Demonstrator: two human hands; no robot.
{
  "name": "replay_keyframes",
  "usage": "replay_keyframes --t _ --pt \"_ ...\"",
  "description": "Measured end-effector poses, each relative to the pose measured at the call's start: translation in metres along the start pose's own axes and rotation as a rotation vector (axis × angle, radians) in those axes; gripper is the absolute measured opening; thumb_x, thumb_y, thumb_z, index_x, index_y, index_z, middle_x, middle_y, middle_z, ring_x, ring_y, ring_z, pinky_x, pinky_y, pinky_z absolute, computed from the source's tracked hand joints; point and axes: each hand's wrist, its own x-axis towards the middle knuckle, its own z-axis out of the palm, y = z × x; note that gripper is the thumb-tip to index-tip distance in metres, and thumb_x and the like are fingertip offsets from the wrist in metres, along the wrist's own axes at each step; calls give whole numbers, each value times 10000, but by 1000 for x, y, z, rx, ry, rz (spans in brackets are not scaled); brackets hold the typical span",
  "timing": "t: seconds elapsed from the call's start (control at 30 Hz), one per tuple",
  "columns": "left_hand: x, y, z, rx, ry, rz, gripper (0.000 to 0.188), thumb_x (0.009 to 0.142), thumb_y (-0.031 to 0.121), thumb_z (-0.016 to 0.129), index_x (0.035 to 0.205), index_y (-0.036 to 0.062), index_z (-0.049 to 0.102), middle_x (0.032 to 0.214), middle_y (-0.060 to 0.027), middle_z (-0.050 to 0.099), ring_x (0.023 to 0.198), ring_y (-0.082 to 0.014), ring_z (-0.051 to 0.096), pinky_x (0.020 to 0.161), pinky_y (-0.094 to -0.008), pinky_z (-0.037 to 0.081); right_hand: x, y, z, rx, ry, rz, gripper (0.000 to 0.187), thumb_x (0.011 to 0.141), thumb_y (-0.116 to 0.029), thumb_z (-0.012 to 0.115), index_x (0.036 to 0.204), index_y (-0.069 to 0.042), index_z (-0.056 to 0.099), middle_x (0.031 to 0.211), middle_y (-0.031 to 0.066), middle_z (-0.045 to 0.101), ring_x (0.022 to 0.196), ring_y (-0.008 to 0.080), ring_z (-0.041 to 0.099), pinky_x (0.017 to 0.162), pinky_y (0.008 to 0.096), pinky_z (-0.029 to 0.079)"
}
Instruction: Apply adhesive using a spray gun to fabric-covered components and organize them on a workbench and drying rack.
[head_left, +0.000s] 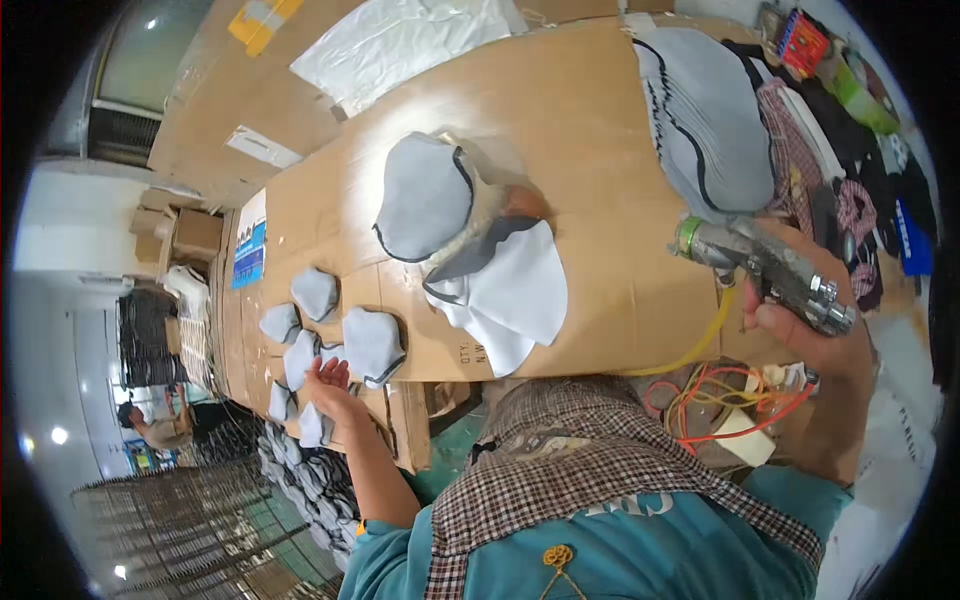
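My right hand is closed round the grip of a metal spray gun, whose nozzle points left over the cardboard. A yellow hose runs down from the gun. To the left, my left hand is turned up with its fingers loosely apart, beside several small rounded grey fabric pieces; whether it touches one I cannot tell. At the middle, a grey dark-edged fabric piece sits on a rounded form coated with whitish residue. Overlapping pale fabric pieces lie just in front of it.
Cardboard covers the table. A stack of grey fabric panels lies at the far right, beside piled cloth. Tangled coloured cords hang below the near edge. Dark pieces are heaped at lower left; another person is beyond.
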Motion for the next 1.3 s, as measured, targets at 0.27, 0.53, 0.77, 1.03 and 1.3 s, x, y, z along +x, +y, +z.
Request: replay_keyframes --t 0.27,0.53,0.77,1.03,1.3 --pt "6 -11 13 -34 -112 -17 397 933 347 380 1069 11 541 819 -85 617 734 -199 600 700 -295 469 -35 -20 23 -155 -149 -109 502 718 -151 651 1181 -3 528 846 58 605 712 106 564 641 245 451" --pt "6 -43 -6 -111 -135 -70 335 916 292 449 1046 0 549 778 -75 614 665 -168 592 652 -277 483 -35 -65 55 -109 232 -25 624 712 -162 683 1250 44 443 807 72 585 702 123 563 636 246 477" --pt "14 -75 -35 -177 -88 -151 231 892 161 505 1063 10 541 771 -79 611 647 -167 592 636 -268 480 -18 -106 78 -192 180 -4 671 700 -194 717 1260 44 435 820 82 581 701 127 556 624 247 471" --pt "22 -89 -63 -245 -11 -188 195 898 138 485 1041 22 549 770 -65 598 649 -152 571 654 -280 502 1 -140 116 -285 65 -29 699 646 -319 759 1176 50 491 781 71 578 617 120 545 565 240 442" --pt "21 -90 -72 -287 64 -266 243 909 208 459 1025 17 553 777 -69 611 651 -144 577 627 -255 478 37 -158 135 -335 3 -72 698 651 -259 755 1221 27 470 754 76 581 624 133 540 564 259 445"
